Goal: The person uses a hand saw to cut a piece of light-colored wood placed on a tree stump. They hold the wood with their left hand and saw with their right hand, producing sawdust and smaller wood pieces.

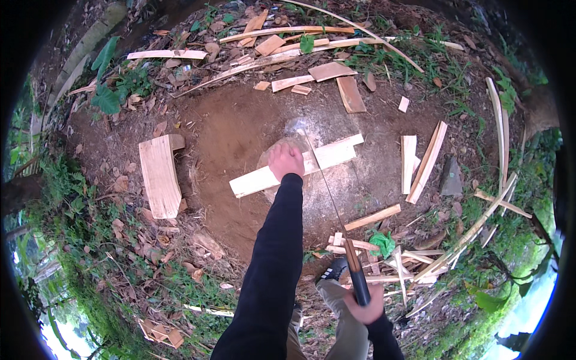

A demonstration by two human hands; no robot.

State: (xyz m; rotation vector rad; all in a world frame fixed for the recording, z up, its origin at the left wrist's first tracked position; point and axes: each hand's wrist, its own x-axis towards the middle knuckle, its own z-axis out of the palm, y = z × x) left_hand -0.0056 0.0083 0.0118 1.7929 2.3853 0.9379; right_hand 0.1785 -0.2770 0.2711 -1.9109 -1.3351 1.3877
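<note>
A pale wooden plank (259, 180) lies slantwise across a round chopping stump (271, 157), which it and my hand partly hide. My left hand (287, 160) is closed over the plank near its middle and presses it down. In my right hand (367, 305), low in the view, is the dark handle of a handsaw (354, 264) with a wooden part ahead of the grip. Its long thin blade, seen nearly edge-on, runs up and away across the plank just right of my left hand. Pale sawdust (324, 207) covers the soil around the stump.
A thick wooden block (161, 177) sits at the left. Loose planks (427, 162) lie on the right, offcuts (351, 95) and long strips (288, 30) at the far side. More strips and a green plastic scrap (383, 242) lie near my shoe (333, 270). A grey stone (451, 177) rests farther right.
</note>
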